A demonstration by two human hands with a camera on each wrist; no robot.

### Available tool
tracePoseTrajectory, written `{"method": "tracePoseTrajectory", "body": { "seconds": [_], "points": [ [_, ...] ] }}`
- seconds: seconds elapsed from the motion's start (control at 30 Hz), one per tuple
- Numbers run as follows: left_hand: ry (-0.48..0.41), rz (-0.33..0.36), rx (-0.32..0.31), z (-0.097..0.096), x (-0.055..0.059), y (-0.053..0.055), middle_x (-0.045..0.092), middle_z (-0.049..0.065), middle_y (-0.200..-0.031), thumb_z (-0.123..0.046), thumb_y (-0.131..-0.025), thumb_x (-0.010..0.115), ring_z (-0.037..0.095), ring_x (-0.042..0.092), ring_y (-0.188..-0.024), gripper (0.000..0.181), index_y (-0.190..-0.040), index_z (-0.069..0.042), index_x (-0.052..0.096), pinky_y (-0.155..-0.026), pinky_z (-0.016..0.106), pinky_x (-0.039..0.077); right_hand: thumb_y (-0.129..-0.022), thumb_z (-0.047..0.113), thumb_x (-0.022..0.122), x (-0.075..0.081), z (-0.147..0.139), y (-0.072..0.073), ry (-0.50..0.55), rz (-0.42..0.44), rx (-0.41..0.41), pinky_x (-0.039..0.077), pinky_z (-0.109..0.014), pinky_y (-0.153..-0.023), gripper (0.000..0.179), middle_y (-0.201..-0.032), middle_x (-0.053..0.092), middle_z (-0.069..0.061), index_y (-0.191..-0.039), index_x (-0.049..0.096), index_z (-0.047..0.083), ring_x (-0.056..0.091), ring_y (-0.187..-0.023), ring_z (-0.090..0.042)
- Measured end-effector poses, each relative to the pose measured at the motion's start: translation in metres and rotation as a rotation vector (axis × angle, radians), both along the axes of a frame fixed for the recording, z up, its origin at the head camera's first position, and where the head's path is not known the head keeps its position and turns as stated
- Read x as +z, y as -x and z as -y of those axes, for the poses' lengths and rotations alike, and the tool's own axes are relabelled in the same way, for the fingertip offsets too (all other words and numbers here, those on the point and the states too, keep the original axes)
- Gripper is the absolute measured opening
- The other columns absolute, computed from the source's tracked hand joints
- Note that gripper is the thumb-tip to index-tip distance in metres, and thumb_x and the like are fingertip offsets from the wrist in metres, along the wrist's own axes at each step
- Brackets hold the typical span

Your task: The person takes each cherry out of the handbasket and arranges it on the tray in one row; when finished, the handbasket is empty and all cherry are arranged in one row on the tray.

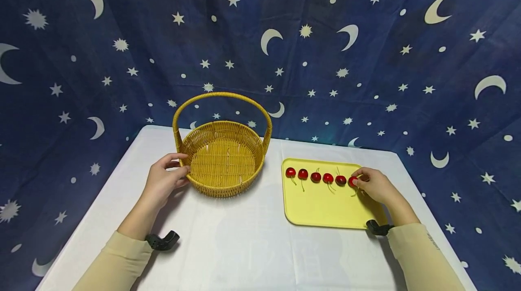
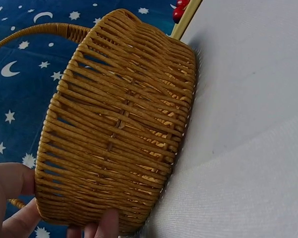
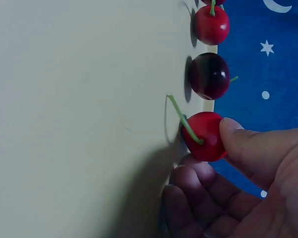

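Note:
A yellow wicker basket (image 1: 221, 190) with a tall arched handle stands at the left of the table. My left hand (image 1: 163, 178) holds its left side by the rim, and in the left wrist view the thumb and fingers lie around the woven wall (image 2: 114, 119). On the yellow tray (image 1: 321, 212) at the right, several red cherries with green stems form a row near the far edge. My right hand (image 1: 376, 186) pinches the rightmost cherry (image 3: 206, 136) between thumb and fingers. A darker cherry (image 3: 209, 76) lies just beside it.
A white cloth (image 1: 244, 245) covers the table. Behind it hangs a dark blue curtain (image 1: 293, 73) with moons and stars. A black wrist device (image 1: 163, 240) is on the left wrist, another (image 1: 378, 227) on the right, low over the tray's near right corner.

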State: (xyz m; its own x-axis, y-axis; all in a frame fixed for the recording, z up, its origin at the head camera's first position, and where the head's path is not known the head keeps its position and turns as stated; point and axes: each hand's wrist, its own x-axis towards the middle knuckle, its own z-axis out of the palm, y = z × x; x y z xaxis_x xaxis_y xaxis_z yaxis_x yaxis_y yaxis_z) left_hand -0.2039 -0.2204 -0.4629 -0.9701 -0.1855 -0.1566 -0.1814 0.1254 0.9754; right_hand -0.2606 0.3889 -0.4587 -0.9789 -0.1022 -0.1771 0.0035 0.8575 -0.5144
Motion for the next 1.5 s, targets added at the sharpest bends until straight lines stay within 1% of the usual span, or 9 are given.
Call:
{"method": "tracePoseTrajectory", "body": {
  "seconds": [0.2,0.47,0.67,0.77,0.93,1.1,1.17,1.33,1.5],
  "points": [
    [0.009,-0.008,-0.003,0.000,0.000,0.000,0.053,0.022,-0.137,-0.010,-0.101,0.068,0.013,0.072,-0.092,0.051,-0.150,-0.004,0.057,-0.082,0.030,0.070,-0.108,0.013,0.063,-0.005,-0.001,0.000,0.024,0.002,-0.011,0.058,-0.028,-0.065,0.026,-0.103,0.073,-0.019,-0.127,0.067,-0.005,0.064,-0.080,-0.021],
    [0.032,-0.023,-0.012,0.001,-0.001,-0.002,0.053,0.025,-0.138,-0.010,-0.101,0.067,0.018,0.074,-0.096,0.050,-0.149,-0.003,0.057,-0.083,0.031,0.070,-0.109,0.012,0.062,-0.001,0.000,-0.002,0.068,0.042,-0.032,0.062,-0.029,-0.069,0.032,-0.109,0.072,-0.023,-0.133,0.063,-0.008,0.066,-0.087,-0.024],
    [0.048,-0.045,-0.020,0.001,-0.002,-0.001,0.053,0.025,-0.138,-0.013,-0.102,0.069,0.018,0.073,-0.096,0.050,-0.149,-0.003,0.058,-0.084,0.032,0.070,-0.108,0.013,0.062,0.003,0.000,-0.004,0.053,0.040,-0.040,0.061,-0.029,-0.071,0.034,-0.112,0.071,-0.024,-0.136,0.062,-0.008,0.067,-0.087,-0.024],
    [0.069,-0.060,-0.030,0.002,-0.003,-0.001,0.054,0.024,-0.139,-0.016,-0.102,0.070,0.013,0.073,-0.095,0.050,-0.150,-0.005,0.059,-0.084,0.032,0.070,-0.108,0.016,0.062,0.007,0.000,-0.005,0.005,0.018,-0.032,0.062,-0.035,-0.077,0.037,-0.120,0.070,-0.028,-0.139,0.061,-0.005,0.068,-0.096,-0.033],
    [0.211,-0.087,-0.046,0.009,0.000,-0.006,0.059,0.024,-0.141,-0.025,-0.103,0.072,0.006,0.068,-0.098,0.048,-0.148,-0.009,0.064,-0.080,0.024,0.068,-0.109,0.021,0.061,0.013,0.002,-0.009,-0.044,-0.025,-0.038,0.059,-0.063,-0.102,0.045,-0.142,0.061,-0.035,-0.148,0.056,-0.001,0.061,-0.127,-0.054],
    [0.413,-0.180,-0.011,0.016,0.009,-0.012,0.063,0.023,-0.138,-0.031,-0.105,0.070,0.031,0.072,-0.113,0.043,-0.143,-0.011,0.070,-0.080,0.021,0.059,-0.109,0.024,0.061,0.025,0.010,-0.017,-0.069,-0.091,-0.043,0.047,-0.077,-0.112,0.056,-0.155,0.048,-0.038,-0.157,0.046,0.000,0.050,-0.139,-0.060],
    [0.482,-0.221,0.018,0.018,0.015,-0.016,0.064,0.022,-0.137,-0.031,-0.105,0.069,0.039,0.070,-0.118,0.041,-0.141,-0.012,0.071,-0.084,0.028,0.058,-0.109,0.027,0.062,0.033,0.018,-0.022,-0.088,-0.137,-0.044,0.040,-0.081,-0.114,0.060,-0.159,0.043,-0.039,-0.160,0.043,0.000,0.043,-0.142,-0.062],
    [0.599,-0.326,0.075,0.018,0.032,-0.026,0.061,0.024,-0.142,-0.031,-0.106,0.068,0.043,0.064,-0.124,0.043,-0.143,-0.009,0.069,-0.096,0.057,0.062,-0.109,0.035,0.063,0.050,0.050,-0.039,-0.139,-0.289,-0.068,0.025,-0.088,-0.116,0.070,-0.165,0.035,-0.036,-0.166,0.035,0.005,0.028,-0.149,-0.065],
    [0.745,-0.432,0.096,0.014,0.045,-0.036,0.055,0.027,-0.153,-0.031,-0.103,0.072,0.051,0.054,-0.138,0.055,-0.151,-0.006,0.060,-0.109,0.073,0.048,-0.107,0.041,0.065,0.064,0.088,-0.057,-0.165,-0.396,-0.093,-0.001,-0.094,-0.117,0.079,-0.173,0.023,-0.032,-0.171,0.027,0.013,0.006,-0.159,-0.064]
  ]
}}
